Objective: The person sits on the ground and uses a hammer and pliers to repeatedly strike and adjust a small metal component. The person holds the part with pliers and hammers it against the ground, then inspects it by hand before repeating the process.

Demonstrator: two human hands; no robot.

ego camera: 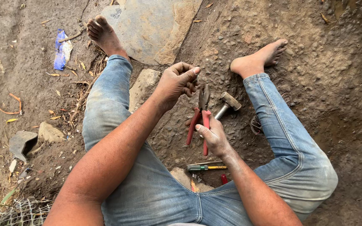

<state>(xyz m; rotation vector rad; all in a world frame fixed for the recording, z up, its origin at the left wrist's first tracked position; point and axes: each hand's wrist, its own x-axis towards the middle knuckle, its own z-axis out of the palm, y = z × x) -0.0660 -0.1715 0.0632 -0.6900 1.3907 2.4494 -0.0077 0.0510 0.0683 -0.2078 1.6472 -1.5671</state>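
My right hand point(214, 136) grips red-handled pliers point(200, 115), jaws pointing up and slightly apart. My left hand point(177, 80) is curled just above the plier jaws, thumb pressed to the fingers as if pinching something small; what it pinches is too small to tell. A metal hammer point(228, 104) lies on the dirt right behind the pliers, its handle passing under my right hand. I sit on the ground in blue jeans with both bare feet out in front.
A screwdriver with a green and yellow handle point(206, 167) lies between my legs, a red object point(224, 178) beside it. A coil of thin wire point(256, 124) rests by my right leg. Flat stones point(151, 25), a blue wrapper point(61, 49) and wire mesh point(21, 211) surround me.
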